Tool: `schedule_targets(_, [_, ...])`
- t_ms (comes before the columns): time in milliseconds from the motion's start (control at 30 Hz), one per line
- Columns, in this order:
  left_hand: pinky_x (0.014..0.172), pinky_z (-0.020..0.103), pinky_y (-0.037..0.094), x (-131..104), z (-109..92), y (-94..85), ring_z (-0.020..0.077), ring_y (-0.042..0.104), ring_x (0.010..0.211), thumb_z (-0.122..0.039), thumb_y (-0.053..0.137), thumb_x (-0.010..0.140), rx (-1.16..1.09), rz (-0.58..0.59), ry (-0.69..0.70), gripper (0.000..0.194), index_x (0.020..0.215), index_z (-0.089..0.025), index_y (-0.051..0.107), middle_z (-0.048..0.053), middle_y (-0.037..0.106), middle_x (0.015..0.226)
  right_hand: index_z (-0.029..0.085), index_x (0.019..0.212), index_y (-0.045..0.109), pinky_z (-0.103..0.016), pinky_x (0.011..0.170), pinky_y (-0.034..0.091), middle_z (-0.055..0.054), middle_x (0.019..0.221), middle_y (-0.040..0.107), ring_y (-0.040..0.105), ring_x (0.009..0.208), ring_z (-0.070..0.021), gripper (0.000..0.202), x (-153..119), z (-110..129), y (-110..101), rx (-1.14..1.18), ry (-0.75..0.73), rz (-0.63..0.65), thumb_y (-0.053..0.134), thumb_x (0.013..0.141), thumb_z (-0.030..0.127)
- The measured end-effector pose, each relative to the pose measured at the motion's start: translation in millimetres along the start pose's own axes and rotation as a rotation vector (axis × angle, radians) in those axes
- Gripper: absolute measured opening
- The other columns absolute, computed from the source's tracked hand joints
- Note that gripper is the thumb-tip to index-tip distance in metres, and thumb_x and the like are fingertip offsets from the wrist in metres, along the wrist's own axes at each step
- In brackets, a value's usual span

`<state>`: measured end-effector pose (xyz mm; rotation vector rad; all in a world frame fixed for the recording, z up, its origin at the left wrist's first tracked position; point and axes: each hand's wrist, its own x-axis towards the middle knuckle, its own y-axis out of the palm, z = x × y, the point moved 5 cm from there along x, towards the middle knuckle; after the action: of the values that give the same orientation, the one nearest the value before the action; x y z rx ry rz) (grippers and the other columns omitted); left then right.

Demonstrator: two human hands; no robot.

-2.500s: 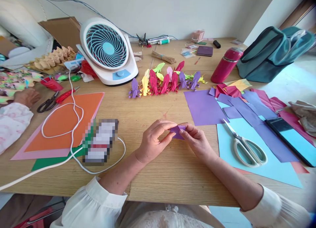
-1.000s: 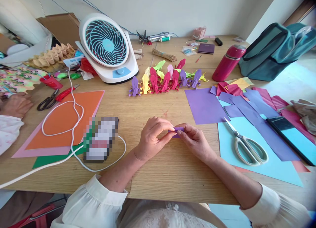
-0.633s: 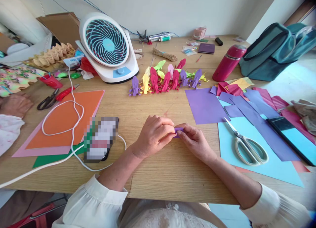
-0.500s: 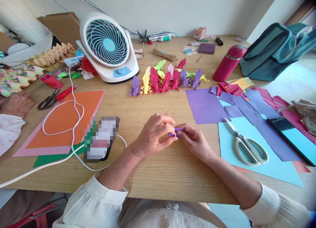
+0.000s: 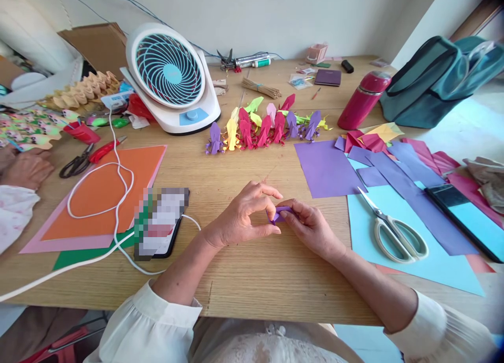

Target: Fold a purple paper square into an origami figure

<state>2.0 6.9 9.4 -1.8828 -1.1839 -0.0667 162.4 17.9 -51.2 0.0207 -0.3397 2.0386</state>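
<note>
Folded purple paper (image 5: pixel 282 214) pinched in right hand (image 5: pixel 315 229) above near table (image 5: pixel 255 279), likely so creases stay shut. Left hand (image 5: pixel 238 221) held with fingers spread at paper's left end, contact unclear.

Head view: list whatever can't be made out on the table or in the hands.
All in the head view:
Small folded purple paper: right end hidden by the right hand.
Black phone with pale screen: screen blurred by pixelation.
Another person's white patterned sleeve: cut off by the left edge.
Flat dark purple booklet: any print too small.
</note>
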Motion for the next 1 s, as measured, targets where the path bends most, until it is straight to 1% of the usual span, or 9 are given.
schedule_targets(133, [0.102,0.04,0.045,-0.8,3.5,1.1,0.0217,0.057,0.111,-0.024,0.077,0.084,0.075,-0.009,0.022,0.016,0.092,-0.021,0.064,0.007,0.064,0.124,0.023,0.102,0.069,-0.027,0.079,0.048,-0.001,0.093,0.07,0.065,0.086,-0.016,0.018,-0.1,-0.7,-1.4,-0.023,0.005,-0.011,0.052,0.1,0.028])
schedule_targets(267, [0.101,0.04,0.048,-2.6,4.1,-0.6,0.0216,0.059,0.114,-0.02,0.074,0.086,0.107,-0.098,0.055,0.019,0.101,-0.021,0.062,0.009,0.064,0.123,0.023,0.099,0.069,-0.027,0.077,0.047,0.0,0.091,0.069,0.062,0.084,-0.0155,0.018,1.1,-2.0,-3.5,0.033,0.013,-0.039,0.053,0.099,0.03])
schedule_targets(400, [0.097,0.038,0.051,-4.1,2.7,-4.4,0.0209,0.061,0.111,-0.019,0.074,0.086,0.118,-0.193,0.085,0.018,0.099,-0.02,0.061,0.009,0.065,0.12,0.022,0.094,0.068,-0.027,0.074,0.046,-0.001,0.087,0.067,0.06,0.08,-0.0151,0.018,2.9,-3.2,-5.2,0.107,0.039,-0.072,0.054,0.097,0.034])
schedule_targets(500, [0.093,0.036,0.052,-4.8,1.5,-5.7,0.0196,0.062,0.107,-0.015,0.071,0.088,0.149,-0.23,0.111,0.013,0.096,-0.021,0.063,0.007,0.066,0.117,0.022,0.094,0.067,-0.027,0.074,0.046,-0.001,0.087,0.067,0.059,0.08,-0.0152,0.019,3.2,-3.8,-4.5,0.13,0.06,-0.069,0.055,0.097,0.036])
schedule_targets(633, [0.083,0.031,0.053,-5.4,1.6,-5.1,0.019,0.062,0.106,-0.012,0.07,0.088,0.154,-0.23,0.125,0.013,0.092,-0.022,0.064,0.006,0.065,0.118,0.022,0.094,0.067,-0.027,0.075,0.047,-0.002,0.088,0.067,0.059,0.08,-0.0152,0.019,2.8,-3.3,-3.3,0.128,0.051,-0.062,0.056,0.097,0.037])
schedule_targets(733, [0.083,0.031,0.053,-5.7,1.7,-4.2,0.0189,0.061,0.107,-0.011,0.071,0.087,0.15,-0.217,0.124,0.013,0.092,-0.021,0.063,0.007,0.064,0.119,0.022,0.095,0.067,-0.027,0.076,0.048,-0.002,0.09,0.068,0.06,0.082,-0.0154,0.02,3.0,-3.3,-2.9,0.124,0.044,-0.059,0.056,0.097,0.037])
schedule_targets(867, [0.083,0.031,0.053,-5.6,0.7,-3.7,0.0181,0.061,0.106,-0.01,0.069,0.088,0.149,-0.208,0.121,0.013,0.092,-0.021,0.062,0.007,0.064,0.12,0.022,0.094,0.067,-0.028,0.075,0.048,-0.002,0.087,0.067,0.06,0.081,-0.016,0.021,3.5,-3.1,-2.6,0.101,0.043,-0.057,0.054,0.098,0.038])
schedule_targets(1000, [0.082,0.031,0.053,-5.2,-0.8,-3.6,0.0189,0.061,0.106,-0.014,0.069,0.089,0.151,-0.194,0.116,0.01,0.09,-0.021,0.063,0.007,0.064,0.121,0.023,0.093,0.066,-0.03,0.076,0.048,-0.003,0.087,0.066,0.06,0.082,-0.0177,0.024,3.3,-2.7,-1.7,0.067,0.059,-0.041,0.053,0.098,0.042])
